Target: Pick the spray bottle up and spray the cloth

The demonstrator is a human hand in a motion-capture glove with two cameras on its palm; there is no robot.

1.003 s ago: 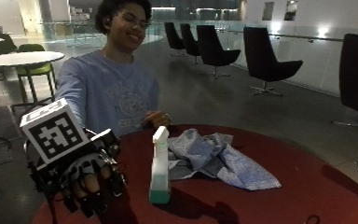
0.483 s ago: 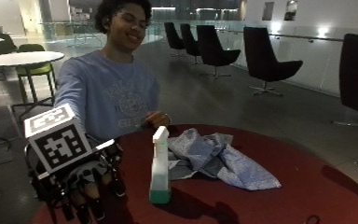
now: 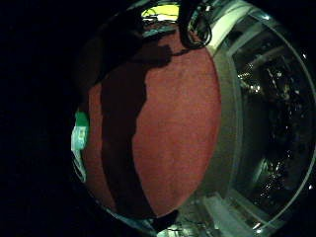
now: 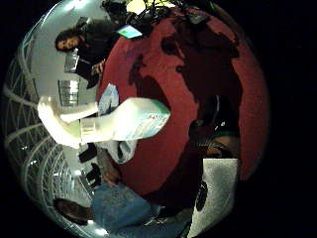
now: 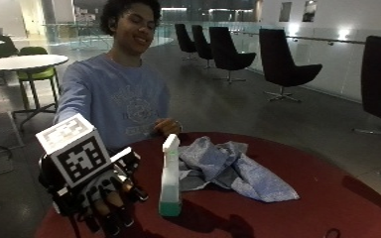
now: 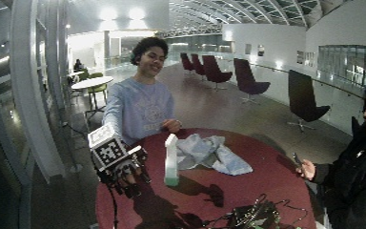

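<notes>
our gloved right hand (image 5: 104, 196) hangs at the near table edge, fingers loosely spread, holding nothing. just beside it toward the table's middle stands the spray bottle (image 5: 170, 177), upright and untouched. we judge the reach should come in level, wrapping the bottle's body low so it does not tip. past the bottle lies the crumpled cloth (image 5: 233, 169). the round red table (image 5: 322, 198) stands in a wide hall, with dark chairs (image 5: 284, 64) well beyond it.
</notes>
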